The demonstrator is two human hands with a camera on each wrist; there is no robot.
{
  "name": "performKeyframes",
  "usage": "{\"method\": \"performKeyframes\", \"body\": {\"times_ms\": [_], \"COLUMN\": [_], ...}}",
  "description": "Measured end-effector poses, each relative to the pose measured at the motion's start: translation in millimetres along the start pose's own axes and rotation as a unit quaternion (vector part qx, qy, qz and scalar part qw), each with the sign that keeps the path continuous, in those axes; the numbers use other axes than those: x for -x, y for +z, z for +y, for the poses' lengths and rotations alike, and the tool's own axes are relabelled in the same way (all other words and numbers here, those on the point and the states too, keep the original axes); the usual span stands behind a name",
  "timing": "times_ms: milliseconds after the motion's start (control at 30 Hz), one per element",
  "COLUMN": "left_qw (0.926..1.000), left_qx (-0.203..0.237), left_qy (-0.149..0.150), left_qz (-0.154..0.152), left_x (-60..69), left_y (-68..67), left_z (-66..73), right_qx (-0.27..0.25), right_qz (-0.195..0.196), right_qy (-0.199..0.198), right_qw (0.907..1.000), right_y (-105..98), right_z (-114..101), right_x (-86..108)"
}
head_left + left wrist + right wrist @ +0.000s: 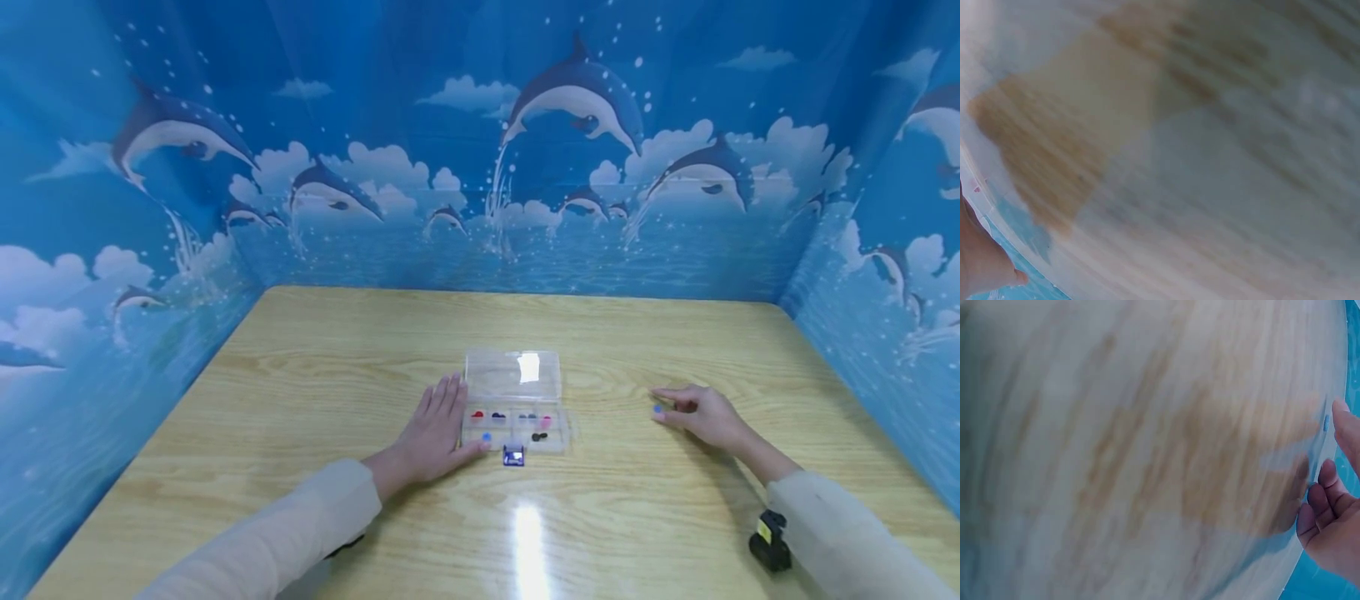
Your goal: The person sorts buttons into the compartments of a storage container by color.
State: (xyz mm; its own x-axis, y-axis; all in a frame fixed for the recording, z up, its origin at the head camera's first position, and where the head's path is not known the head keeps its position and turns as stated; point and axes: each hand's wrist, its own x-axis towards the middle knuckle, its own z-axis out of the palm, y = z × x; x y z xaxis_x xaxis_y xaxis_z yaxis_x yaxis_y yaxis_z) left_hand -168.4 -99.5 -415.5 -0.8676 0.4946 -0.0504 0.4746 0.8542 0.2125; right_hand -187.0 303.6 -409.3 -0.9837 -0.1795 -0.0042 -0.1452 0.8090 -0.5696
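Note:
A clear plastic box [557, 444] with compartments lies in the middle of the table, its transparent lid [495, 375] folded back. My left hand [435, 433] lies flat beside the box's left side, its thumb reaching the front left corner near a blue piece [487, 437]. Other compartments hold small red [477, 414], dark blue [498, 415], pink [546, 422] and black [539, 437] pieces. To the right, my right hand [705, 414] hovers low with thumb and index finger apart around a small blue piece [657, 409]. In the right wrist view that blue piece [1325, 423] appears near a fingertip.
A small dark blue clasp or tag [513, 456] sits at the box's front edge. The wooden table [360, 333] has a glossy surface with reflections. Curtains printed with dolphins [420, 108] enclose the back and sides. A black wrist camera [770, 542] hangs below the right sleeve.

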Motion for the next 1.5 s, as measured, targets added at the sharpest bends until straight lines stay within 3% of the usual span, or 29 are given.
{"method": "performKeyframes", "body": {"times_ms": [400, 1000, 1500], "left_qw": [1.0000, 1.0000, 1.0000], "left_qx": [-0.006, -0.006, -0.009], "left_qy": [0.003, 0.000, -0.002], "left_qz": [0.004, 0.002, 0.004], "left_x": [0.1, -0.4, -1.9], "left_y": [0.7, 3.4, 5.7], "left_z": [0.3, -1.4, -2.9], "right_qx": [-0.010, -0.019, -0.018], "right_qz": [-0.011, 0.033, 0.045], "right_qy": [0.007, 0.020, 0.031], "right_qw": [0.9999, 0.9991, 0.9984], "right_y": [0.1, 4.5, 8.0], "right_z": [1.2, 1.3, 2.8], "right_x": [-1.3, -1.7, -4.6]}}
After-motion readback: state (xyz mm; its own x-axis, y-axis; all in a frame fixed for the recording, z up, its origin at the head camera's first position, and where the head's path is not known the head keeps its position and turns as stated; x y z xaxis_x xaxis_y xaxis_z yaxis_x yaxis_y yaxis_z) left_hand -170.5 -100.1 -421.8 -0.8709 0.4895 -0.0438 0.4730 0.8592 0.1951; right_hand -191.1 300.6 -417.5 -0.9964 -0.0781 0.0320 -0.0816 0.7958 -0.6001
